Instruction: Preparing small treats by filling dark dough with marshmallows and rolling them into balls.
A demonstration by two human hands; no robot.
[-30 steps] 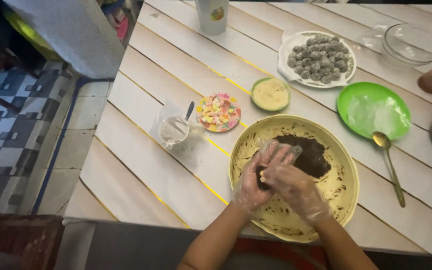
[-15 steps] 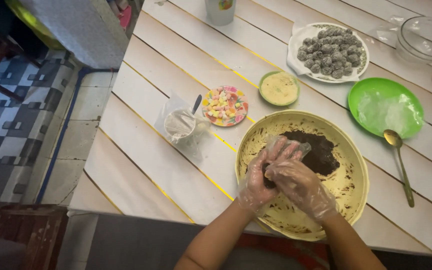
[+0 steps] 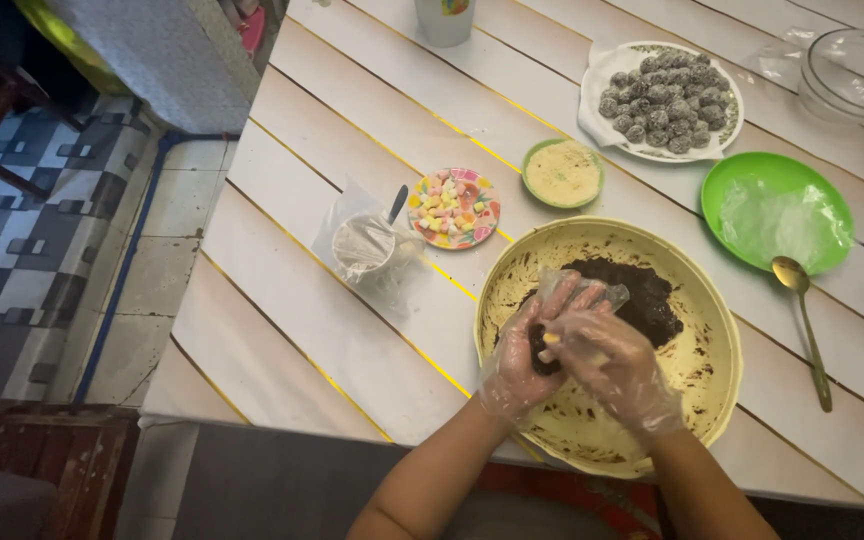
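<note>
Both my hands wear thin clear plastic gloves and meet over a big yellow bowl [image 3: 702, 400]. My left hand [image 3: 517, 365] cups a small lump of dark dough [image 3: 540, 352], and my right hand [image 3: 617, 365] presses on it from the right. More dark dough [image 3: 642, 295] lies in the far half of the bowl. The bowl's inside is smeared with brown streaks.
On the white plank table stand a small plate of coloured sweets [image 3: 454, 207], a green saucer of pale crumbs [image 3: 563, 172], a plate of coated balls [image 3: 664, 98], a green plate with plastic film [image 3: 777, 212], a gold spoon [image 3: 802, 325], a bagged cup [image 3: 364, 245] and a glass bowl [image 3: 857, 72].
My hands stay over the bowl, working the lump between them. The view has shifted slightly, so the table appears a little further right.
</note>
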